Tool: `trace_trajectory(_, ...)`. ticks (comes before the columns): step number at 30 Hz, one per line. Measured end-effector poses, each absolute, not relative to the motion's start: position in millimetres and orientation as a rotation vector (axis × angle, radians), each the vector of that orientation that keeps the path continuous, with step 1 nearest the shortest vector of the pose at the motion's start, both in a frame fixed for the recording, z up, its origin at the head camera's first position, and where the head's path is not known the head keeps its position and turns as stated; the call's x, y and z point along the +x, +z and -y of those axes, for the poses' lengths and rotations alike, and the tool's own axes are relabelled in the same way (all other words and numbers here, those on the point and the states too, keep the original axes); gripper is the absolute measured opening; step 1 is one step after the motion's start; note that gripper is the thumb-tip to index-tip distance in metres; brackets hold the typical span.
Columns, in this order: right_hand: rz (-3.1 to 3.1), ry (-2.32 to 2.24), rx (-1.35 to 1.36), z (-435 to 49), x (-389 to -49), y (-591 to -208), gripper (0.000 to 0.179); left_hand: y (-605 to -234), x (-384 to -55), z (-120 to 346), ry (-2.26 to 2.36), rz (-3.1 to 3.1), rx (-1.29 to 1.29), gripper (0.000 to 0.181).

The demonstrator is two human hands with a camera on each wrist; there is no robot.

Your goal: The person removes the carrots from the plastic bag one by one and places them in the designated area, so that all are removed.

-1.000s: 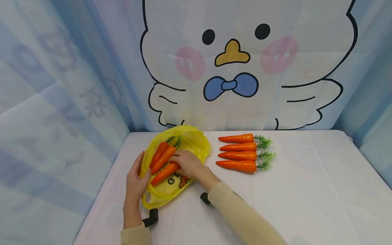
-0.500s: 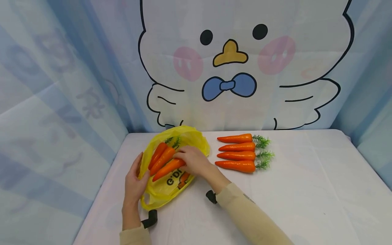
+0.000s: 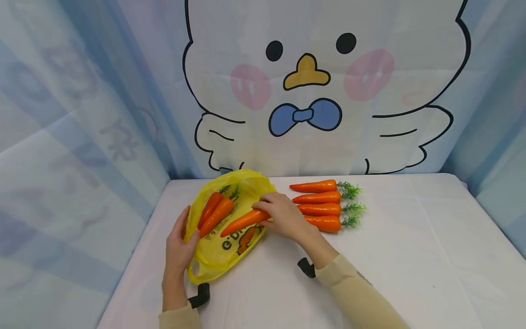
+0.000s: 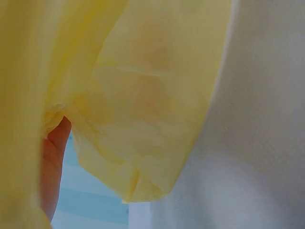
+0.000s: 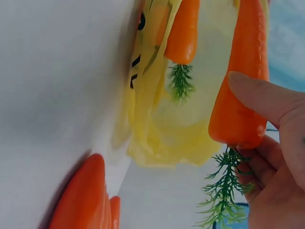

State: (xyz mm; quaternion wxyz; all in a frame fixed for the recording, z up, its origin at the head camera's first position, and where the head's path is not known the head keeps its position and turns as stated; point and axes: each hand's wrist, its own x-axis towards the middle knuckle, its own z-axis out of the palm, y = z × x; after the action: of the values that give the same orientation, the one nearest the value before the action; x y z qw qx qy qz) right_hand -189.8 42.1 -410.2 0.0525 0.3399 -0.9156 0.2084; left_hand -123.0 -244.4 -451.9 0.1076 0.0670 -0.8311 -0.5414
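Observation:
An orange carrot (image 3: 244, 222) is pinched near its thick end by my right hand (image 3: 283, 218), above the right side of a yellow plastic bag (image 3: 213, 267). Its green leafy top (image 5: 228, 191) hangs below the fingers in the right wrist view. My left hand (image 3: 181, 246) grips the bag's left edge, thumb on the inner side. In the left wrist view the yellow plastic hides most of that hand. Two more carrots (image 3: 217, 215) lie side by side within the bag, their leaves toward the back.
Several carrots (image 3: 318, 198) lie in a row on the white-covered table (image 3: 390, 256), right of the bag, tips pointing left. My right hand partly covers the nearest tips. A curtain with a cartoon bird (image 3: 304, 151) stands behind the table.
My right hand has lifted the carrot and carried it rightward, away from the two other carrots in the bag. My left hand stays on the bag's edge.

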Motion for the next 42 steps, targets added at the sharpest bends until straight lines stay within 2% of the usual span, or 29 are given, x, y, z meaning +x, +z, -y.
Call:
trace_trajectory(11,2.656,0.674,0.955,-83.0,-179.7,-416.0,0.04,-452.4,-122.9,244.6,-1.593,2.449,0.222,0.07)
trace_trajectory(27,2.679,0.753,0.698,-147.5,-164.7,-418.2,0.047,-452.5,-123.4,243.1,-1.576,2.47,0.222,0.07)
trace_trajectory(42,2.694,0.681,0.544,-219.9,-168.5,-416.7,0.051,-452.6,-122.8,244.6,-1.568,2.458,0.243,0.071)
